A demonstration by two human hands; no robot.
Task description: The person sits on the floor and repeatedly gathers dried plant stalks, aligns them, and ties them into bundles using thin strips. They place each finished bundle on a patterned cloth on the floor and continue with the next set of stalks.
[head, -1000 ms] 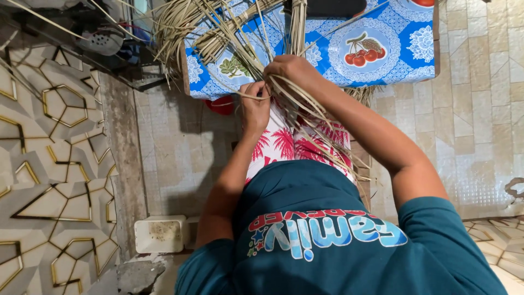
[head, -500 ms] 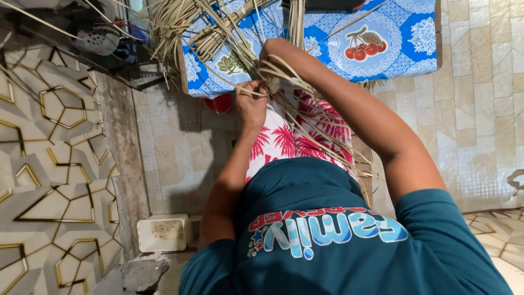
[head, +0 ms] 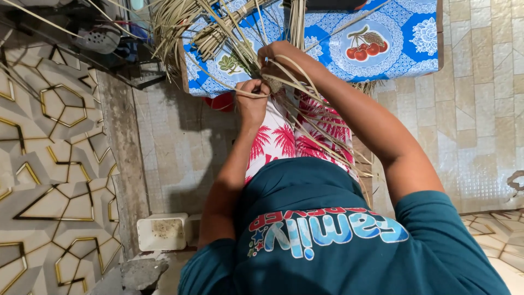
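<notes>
Blue fruit-print cloth [head: 393, 49] across top, pale reed strips [head: 229, 33] fanned over it and down over lap. I see both hands closer together than a second ago — left hand [head: 252, 102] fisted on one strip, right hand [head: 279, 57] clamped on bundle; weave looks tighter.

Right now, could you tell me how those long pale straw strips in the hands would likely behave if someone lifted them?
The straw strips would probably flop rather than stay stiff: they curve over the lap from the left hand and right hand. They look thin and dry, so likely light. Loose ends fan out over the blue patterned cloth, so a lifted bunch may splay and snag.
</notes>
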